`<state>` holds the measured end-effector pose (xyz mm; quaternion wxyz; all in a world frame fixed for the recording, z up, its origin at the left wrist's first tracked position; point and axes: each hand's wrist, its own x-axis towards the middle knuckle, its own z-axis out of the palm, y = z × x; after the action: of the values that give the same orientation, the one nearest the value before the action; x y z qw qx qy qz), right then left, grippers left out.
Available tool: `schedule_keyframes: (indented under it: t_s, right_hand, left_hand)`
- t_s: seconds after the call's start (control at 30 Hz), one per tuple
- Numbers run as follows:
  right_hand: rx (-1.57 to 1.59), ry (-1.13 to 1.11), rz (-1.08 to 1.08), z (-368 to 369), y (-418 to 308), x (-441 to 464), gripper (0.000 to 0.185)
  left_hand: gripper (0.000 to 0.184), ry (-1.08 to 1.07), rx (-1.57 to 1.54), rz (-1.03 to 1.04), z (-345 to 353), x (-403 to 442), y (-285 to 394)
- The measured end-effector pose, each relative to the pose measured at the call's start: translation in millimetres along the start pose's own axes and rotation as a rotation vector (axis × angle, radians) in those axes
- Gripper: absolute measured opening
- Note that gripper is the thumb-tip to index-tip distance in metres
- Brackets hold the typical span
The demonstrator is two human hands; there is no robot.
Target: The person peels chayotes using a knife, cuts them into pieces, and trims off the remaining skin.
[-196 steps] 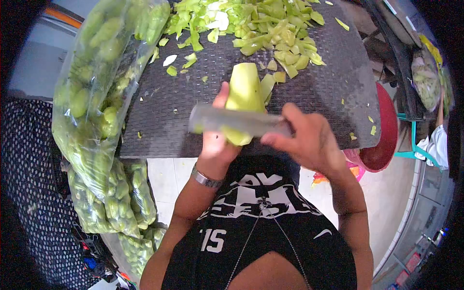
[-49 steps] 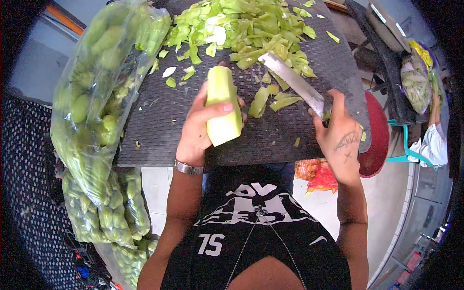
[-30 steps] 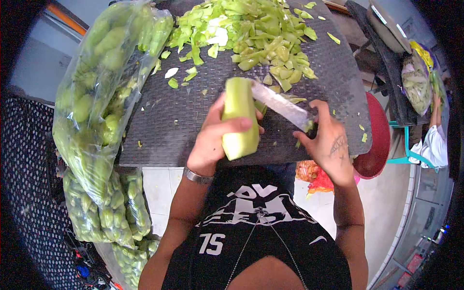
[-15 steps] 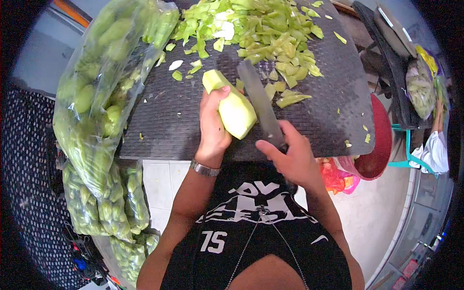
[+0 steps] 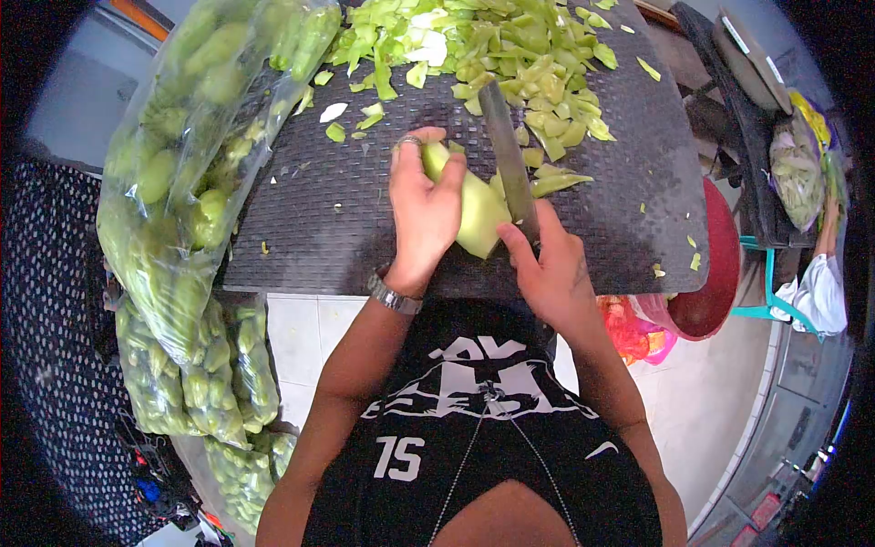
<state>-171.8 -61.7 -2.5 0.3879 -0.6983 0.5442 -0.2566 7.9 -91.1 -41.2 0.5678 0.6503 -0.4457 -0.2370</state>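
Observation:
A pale green peeled fruit [image 5: 483, 217] is tilted over the dark woven-pattern table [image 5: 337, 237], its lower end towards the right. My left hand [image 5: 425, 196] is wrapped round its upper left part. Just to the right, my right hand [image 5: 551, 264] grips a knife [image 5: 510, 159] by its handle, the blade pointing up and away beside the fruit. Whether blade and fruit touch I cannot tell. Loose peel pieces [image 5: 556, 182] lie right of the blade. Beyond my hands a large heap of green peelings [image 5: 492, 46] covers the back of the table.
A clear bag of green fruit [image 5: 169, 182] lies along the table's left edge, with more filled bags [image 5: 214, 374] below it. At the right stand a red tub [image 5: 715, 273] and a teal stool [image 5: 770, 283]. Another person's arm [image 5: 828, 226] shows at the far right.
The peeled fruit has turned and shifted slightly right, and my left hand now covers its upper end. The knife has moved a little right and stands more upright than in the earlier bright-blade frames.

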Motion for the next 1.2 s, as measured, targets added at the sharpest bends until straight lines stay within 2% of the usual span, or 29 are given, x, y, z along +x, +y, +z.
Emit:
schedule_keyframes:
  t_s: [0.13,0.23,0.27,0.47,0.6,0.67,1.1,1.2]
  right_hand:
    - [-0.024,0.005,-0.085,0.0,2.9,-5.8,0.029]
    - [-0.027,-0.021,-0.071,-0.1,3.5,-6.7,0.027]
    - [-0.03,-0.042,-0.053,0.7,2.6,-6.8,0.026]
    - [-0.079,-0.078,0.037,-9.7,-17.4,-21.4,0.017]
    - [-0.131,-0.15,-0.055,-13.4,-18.4,-41.6,0.022]
    - [-0.112,-0.198,-0.067,-9.6,-17.6,-44.5,0.02]
    - [-0.266,-0.155,-0.102,1.5,-21.7,-42.1,0.014]
    - [-0.266,-0.145,-0.102,2.4,-21.9,-41.6,0.014]
  left_hand:
    - [0.045,0.038,0.094,0.008,-1.5,-4.0,-3.8]
    - [0.055,0.041,0.05,0.057,-0.9,-21.1,-6.2]
    - [0.057,0.006,-0.053,0.02,1.6,-24.9,-9.8]
    - [0.052,0.04,0.013,0.044,4.8,-29.3,-9.5]
    - [0.05,0.066,0.071,0.091,5.4,-29.5,-9.6]
    - [0.049,0.055,0.035,0.039,6.8,-29.8,-7.6]
    - [0.049,0.053,0.154,0.095,2.8,-31.9,0.2]
    - [0.05,0.023,0.121,0.049,2.4,-30.4,-2.8]
